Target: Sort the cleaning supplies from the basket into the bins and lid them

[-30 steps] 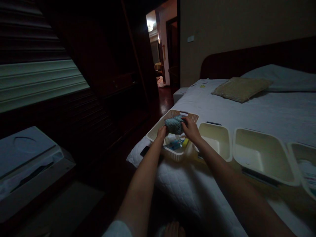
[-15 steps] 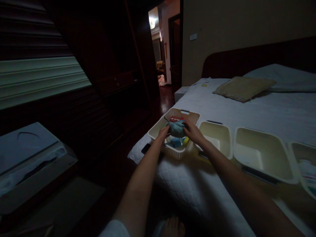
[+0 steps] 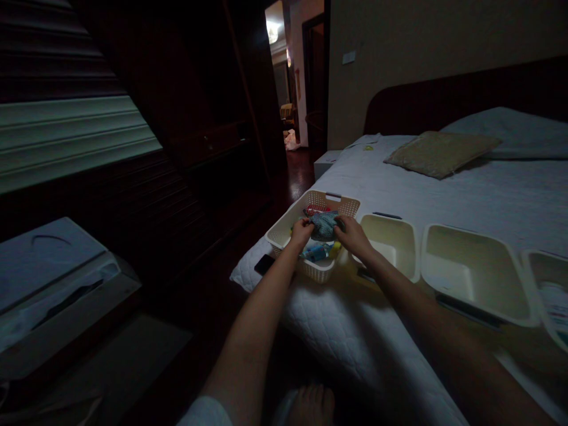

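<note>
A small blue-grey patterned cloth is stretched between my two hands, above a white perforated basket on the bed's corner. My left hand pinches the cloth's left edge. At the opposite edge, my right hand grips it between thumb and fingers. Inside the basket, below the cloth, lie a clear blue bottle-like item and something yellow. Behind the cloth a red item shows in part. The cloth and my hands hide the rest of the contents.
Cream bins line up to the right along the bed, the farthest holding a white bottle. A black phone-like object lies left of the basket. Farther back rests a tan cushion. A white box-shaped appliance stands at left.
The cloth dipped and bunched up, then was drawn out wider between both hands. The red item behind it has come into view. The camera view has shifted slightly.
</note>
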The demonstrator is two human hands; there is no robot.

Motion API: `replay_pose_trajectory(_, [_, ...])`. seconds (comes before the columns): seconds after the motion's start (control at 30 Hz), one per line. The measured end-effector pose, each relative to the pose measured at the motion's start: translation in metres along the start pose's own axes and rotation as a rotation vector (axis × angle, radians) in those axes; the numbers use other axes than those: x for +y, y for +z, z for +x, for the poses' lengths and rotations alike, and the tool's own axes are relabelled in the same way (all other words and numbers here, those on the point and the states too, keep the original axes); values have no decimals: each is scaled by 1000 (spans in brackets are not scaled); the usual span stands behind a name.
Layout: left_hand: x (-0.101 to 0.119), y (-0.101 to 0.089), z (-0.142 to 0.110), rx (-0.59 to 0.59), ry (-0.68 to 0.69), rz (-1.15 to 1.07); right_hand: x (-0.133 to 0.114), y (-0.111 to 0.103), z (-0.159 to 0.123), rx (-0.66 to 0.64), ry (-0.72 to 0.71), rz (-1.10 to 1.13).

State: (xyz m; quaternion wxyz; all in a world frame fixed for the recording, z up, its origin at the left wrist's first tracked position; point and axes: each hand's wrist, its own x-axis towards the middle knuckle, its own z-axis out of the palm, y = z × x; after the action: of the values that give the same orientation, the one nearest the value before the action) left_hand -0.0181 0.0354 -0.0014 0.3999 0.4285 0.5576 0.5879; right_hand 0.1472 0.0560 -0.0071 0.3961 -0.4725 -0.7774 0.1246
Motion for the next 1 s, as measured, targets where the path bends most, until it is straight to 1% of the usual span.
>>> replay_pose_trajectory(0.17, [11, 2, -4, 43, 28, -22, -4, -5, 6, 144, 22, 73])
replay_pose_trajectory(0.27, [16, 1, -3, 59, 42, -20, -6, -10, 9, 184, 28, 108])
replay_pose_trajectory(0.37, [21, -2, -1, 75, 75, -8, -9, -16, 11, 181, 27, 128])
replay_pose_trajectory(0.47, [25, -6, 1, 118, 110, -14, -14, -20, 12, 155, 55, 193])
replay_pose_trajectory(0.57, [28, -9, 3, 160, 99, -26, -21, -22, 14, 136, 59, 262])
replay_pose_trajectory(0.67, [32, -10, 4, 189, 75, -18, -28, -23, 17, 145, 43, 299])
replay_pose_trajectory(0.73, [34, -11, 5, 198, 89, -6, -32, -25, 19, 153, 41, 315])
replay_pose_trajectory(0.9, [37, -11, 5, 180, 183, 86, -42, -31, 23, 165, 10, 329])
replay_pose_trajectory(1.0, [36, -9, 3, 127, 236, 158, -48, -32, 23, 117, -43, 330])
